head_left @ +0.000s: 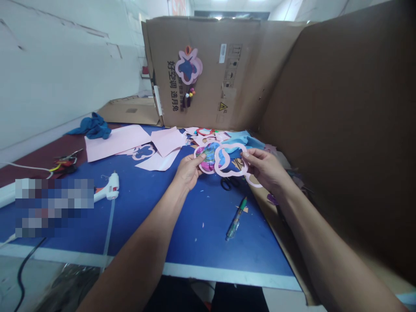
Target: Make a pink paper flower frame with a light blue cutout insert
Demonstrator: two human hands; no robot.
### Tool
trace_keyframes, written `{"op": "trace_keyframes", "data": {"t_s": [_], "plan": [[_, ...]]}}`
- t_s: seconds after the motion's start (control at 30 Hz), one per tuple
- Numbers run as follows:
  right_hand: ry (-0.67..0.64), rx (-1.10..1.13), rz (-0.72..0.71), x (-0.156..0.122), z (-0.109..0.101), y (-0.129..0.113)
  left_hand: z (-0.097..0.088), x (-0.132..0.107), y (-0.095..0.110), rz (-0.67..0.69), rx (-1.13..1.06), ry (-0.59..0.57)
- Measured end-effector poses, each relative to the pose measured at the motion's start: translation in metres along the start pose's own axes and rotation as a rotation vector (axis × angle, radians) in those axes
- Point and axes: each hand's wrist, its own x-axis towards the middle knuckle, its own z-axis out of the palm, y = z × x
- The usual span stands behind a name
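Observation:
My left hand (191, 170) pinches the edge of a pink cloud-shaped paper piece (209, 158) whose middle shows blue and magenta patterned material. In my right hand (264, 167) is a pink cloud-shaped paper frame (231, 173) with an open middle, gripped at its right edge. The two pieces overlap side by side above the blue table. Black-handled scissors (227, 183) lie under the frame, their blades mostly hidden. Nearer to me rests a pen (236, 219) with a green end.
A white glue gun (112, 187) stands at the left. Pink paper sheets (117, 141), paper scraps (208, 138) and blue cloth (245, 141) lie at the back. Cardboard walls (208, 52) rise behind and right, with a pink hanging ornament (196, 69) on the back one. Pliers (69, 161) sit far left.

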Motion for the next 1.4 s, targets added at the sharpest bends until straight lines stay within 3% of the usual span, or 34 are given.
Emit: {"op": "trace_keyframes", "data": {"t_s": [0.47,0.63,0.77,1.0,1.2,1.3,1.4], "plan": [[0.036,0.012,-0.022,-0.001,0.000,-0.002,0.002,0.000,-0.002,-0.001,-0.016,0.018],[0.185,0.121,-0.120,0.005,-0.003,0.000,0.005,-0.002,0.006,-0.059,-0.203,0.084],[0.260,0.144,-0.198,0.008,-0.005,0.000,0.007,-0.006,0.011,-0.188,-0.342,0.135],[0.246,0.082,-0.167,0.005,-0.003,0.000,0.016,-0.014,-0.004,-0.309,-0.324,-0.055],[0.207,0.065,-0.152,0.002,0.006,0.000,0.022,-0.016,-0.021,-0.398,-0.277,-0.144],[0.194,0.125,-0.119,-0.001,0.013,0.001,0.024,-0.016,-0.023,-0.393,-0.294,-0.138],[0.169,0.169,-0.076,-0.004,0.018,0.001,0.025,-0.015,-0.021,-0.352,-0.302,-0.056]]}}
